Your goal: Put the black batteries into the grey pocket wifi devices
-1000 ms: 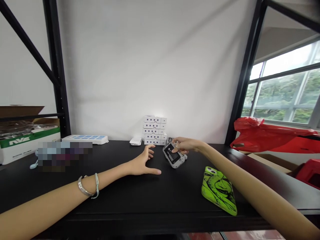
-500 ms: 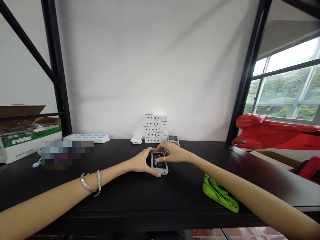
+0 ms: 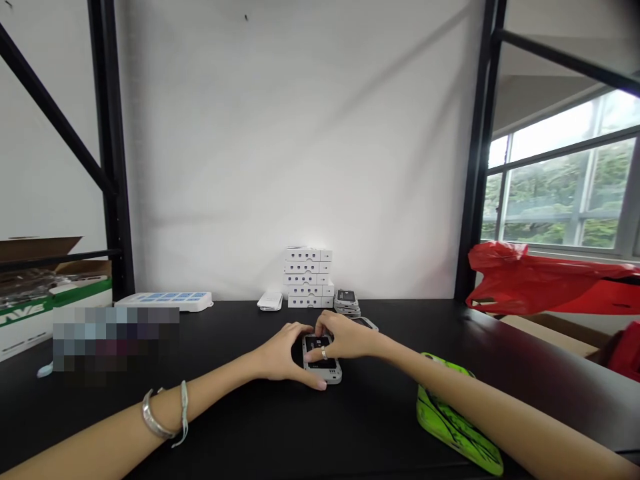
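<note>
A grey handheld device (image 3: 334,377) lies flat on the black table with its back off, and a black battery (image 3: 316,344) shows inside it. My left hand (image 3: 281,355) spans it from the left, thumb at the near end and fingers by the far end, holding it against the table. From the right, my right hand (image 3: 345,337) reaches over the device. Its thumb lies across the battery and its index finger is bent at the far edge, so the fingers close on the battery. The fingertips at that far end are partly hidden.
White boxes (image 3: 307,278) stand stacked by the wall, with white covers (image 3: 270,301) on their left and similar grey devices (image 3: 347,301) on their right. Another grey frame (image 3: 365,323) lies behind my right hand. A green phone case (image 3: 453,427) sits beneath my right forearm.
The view has tilted up and shifted slightly, so the things on the table sit lower. My right index finger looks more bent at the device's far edge. My left hand keeps its hold.
</note>
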### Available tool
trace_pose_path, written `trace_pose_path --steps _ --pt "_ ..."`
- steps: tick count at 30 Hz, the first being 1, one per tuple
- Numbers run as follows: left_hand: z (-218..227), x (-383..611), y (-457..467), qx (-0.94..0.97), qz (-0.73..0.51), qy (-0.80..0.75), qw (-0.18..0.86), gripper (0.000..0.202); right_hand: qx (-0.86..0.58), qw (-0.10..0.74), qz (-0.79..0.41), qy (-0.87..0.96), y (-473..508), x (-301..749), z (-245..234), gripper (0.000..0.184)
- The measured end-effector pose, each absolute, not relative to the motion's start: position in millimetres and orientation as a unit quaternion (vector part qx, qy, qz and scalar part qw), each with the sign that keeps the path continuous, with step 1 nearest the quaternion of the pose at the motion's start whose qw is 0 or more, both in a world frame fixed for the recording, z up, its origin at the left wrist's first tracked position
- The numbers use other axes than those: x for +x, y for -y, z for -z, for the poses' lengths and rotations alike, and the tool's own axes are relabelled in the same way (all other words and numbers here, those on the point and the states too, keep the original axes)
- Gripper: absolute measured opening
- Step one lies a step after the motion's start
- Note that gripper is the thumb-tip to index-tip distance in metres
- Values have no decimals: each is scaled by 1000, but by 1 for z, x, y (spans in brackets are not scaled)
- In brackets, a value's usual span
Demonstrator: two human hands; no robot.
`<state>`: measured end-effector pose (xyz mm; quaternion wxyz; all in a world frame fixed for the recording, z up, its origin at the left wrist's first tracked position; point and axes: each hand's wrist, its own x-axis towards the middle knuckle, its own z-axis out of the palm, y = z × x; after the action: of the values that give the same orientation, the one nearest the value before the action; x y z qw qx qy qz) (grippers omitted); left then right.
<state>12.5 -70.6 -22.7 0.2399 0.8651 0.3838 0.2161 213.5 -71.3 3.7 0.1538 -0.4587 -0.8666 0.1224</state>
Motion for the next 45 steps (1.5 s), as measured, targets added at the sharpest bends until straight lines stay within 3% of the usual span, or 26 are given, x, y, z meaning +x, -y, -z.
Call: trace_pose_path --steps 6,11,16,19,23,26,30,37,40,45 --pt "20 16 76 884 -223 -363 192 93 -473 114 -126 864 66 206 -5 56" --pt "20 16 76 875 -213 -398 174 84 -455 150 -152 864 72 210 -20 65" --pt "22 13 72 860 -218 -410 210 90 -369 165 -344 848 72 222 -28 67" --pt "22 11 69 857 -201 -422 218 101 -386 255 -401 790 57 230 -22 55" --pt "22 8 66 853 -182 -426 242 109 -441 330 -311 774 29 237 -11 23" --pt "17 5 69 853 -161 -429 252 111 -447 322 -278 787 17 238 -6 27" --pt "3 3 78 867 -111 -426 234 112 -432 261 -184 844 15 236 -2 53" --pt "-9 2 84 871 -71 -436 215 114 -473 122 39 872 18 228 8 57" --pt "-8 2 85 872 -57 -438 211 115 -465 117 98 872 17 225 13 51" --pt "-10 3 87 876 -52 -431 209 113 -452 114 168 868 16 223 16 23"
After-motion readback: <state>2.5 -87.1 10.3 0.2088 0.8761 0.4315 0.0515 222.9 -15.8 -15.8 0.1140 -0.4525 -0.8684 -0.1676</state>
